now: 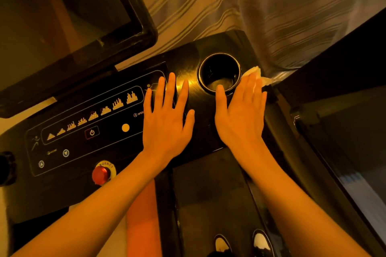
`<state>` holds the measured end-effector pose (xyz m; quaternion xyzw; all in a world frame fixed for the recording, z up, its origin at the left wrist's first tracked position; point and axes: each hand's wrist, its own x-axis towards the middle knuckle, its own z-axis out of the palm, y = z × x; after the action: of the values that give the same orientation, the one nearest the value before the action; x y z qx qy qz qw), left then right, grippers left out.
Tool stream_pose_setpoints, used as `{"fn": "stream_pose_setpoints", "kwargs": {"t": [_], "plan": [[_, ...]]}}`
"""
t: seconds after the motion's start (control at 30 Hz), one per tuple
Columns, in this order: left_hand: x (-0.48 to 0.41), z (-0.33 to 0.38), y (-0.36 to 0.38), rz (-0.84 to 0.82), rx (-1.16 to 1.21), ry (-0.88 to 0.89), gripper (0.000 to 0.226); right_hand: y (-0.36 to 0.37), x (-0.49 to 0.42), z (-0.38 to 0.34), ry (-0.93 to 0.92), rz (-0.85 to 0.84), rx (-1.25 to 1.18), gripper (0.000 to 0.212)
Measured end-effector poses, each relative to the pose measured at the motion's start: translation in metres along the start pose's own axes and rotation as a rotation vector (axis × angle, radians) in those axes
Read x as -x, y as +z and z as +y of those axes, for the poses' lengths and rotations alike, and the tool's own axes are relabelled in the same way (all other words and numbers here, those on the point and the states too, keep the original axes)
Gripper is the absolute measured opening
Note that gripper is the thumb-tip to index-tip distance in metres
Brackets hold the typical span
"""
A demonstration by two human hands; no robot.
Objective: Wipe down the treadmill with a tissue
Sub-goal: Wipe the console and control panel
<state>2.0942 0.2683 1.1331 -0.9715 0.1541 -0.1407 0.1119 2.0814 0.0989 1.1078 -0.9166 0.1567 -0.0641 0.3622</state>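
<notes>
The black treadmill console (pixel 117 152) fills the middle of the view, with printed programme bars, a power button and a round cup holder (pixel 219 73) at its right end. My left hand (pixel 167 117) lies flat on the console just left of the cup holder, fingers straight and spread. My right hand (pixel 242 112) lies flat to the right of the cup holder, its straight fingers pressing a crumpled white tissue (pixel 259 74) against the console's right edge. Most of the tissue is hidden under the fingers.
A dark screen (pixel 62 27) tilts up at the upper left. A red emergency button (pixel 101 174) sits at the console's near edge. A striped curtain (pixel 292 16) hangs behind. The black belt (pixel 208 204) and my shoes (pixel 242 244) are below; a dark side rail (pixel 302 152) runs on the right.
</notes>
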Motion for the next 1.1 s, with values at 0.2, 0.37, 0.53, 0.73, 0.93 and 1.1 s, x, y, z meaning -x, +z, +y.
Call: {"fn": "stream_pose_setpoints", "kwargs": {"t": [0.2, 0.37, 0.53, 0.73, 0.93, 1.1], "plan": [[0.0, -0.002, 0.003, 0.009, -0.014, 0.021, 0.067, 0.012, 0.069, -0.009, -0.218, -0.077, 0.017, 0.088], [0.0, -0.003, 0.005, 0.012, 0.008, 0.036, 0.066, 0.01, 0.051, -0.001, -0.415, -0.133, 0.063, 0.078], [0.0, -0.004, 0.007, 0.004, 0.019, 0.036, 0.069, -0.004, 0.064, 0.04, -0.307, -0.093, 0.151, 0.077], [0.0, -0.005, 0.006, -0.01, 0.01, 0.035, 0.069, -0.01, -0.027, 0.029, -0.123, -0.058, 0.056, 0.092], [-0.001, -0.002, 0.004, -0.008, -0.012, 0.023, 0.07, -0.027, 0.019, 0.069, -0.295, -0.152, 0.058, 0.084], [-0.001, 0.002, 0.001, -0.012, -0.02, 0.006, 0.071, -0.032, -0.005, 0.084, -0.339, -0.187, 0.052, 0.081]]}}
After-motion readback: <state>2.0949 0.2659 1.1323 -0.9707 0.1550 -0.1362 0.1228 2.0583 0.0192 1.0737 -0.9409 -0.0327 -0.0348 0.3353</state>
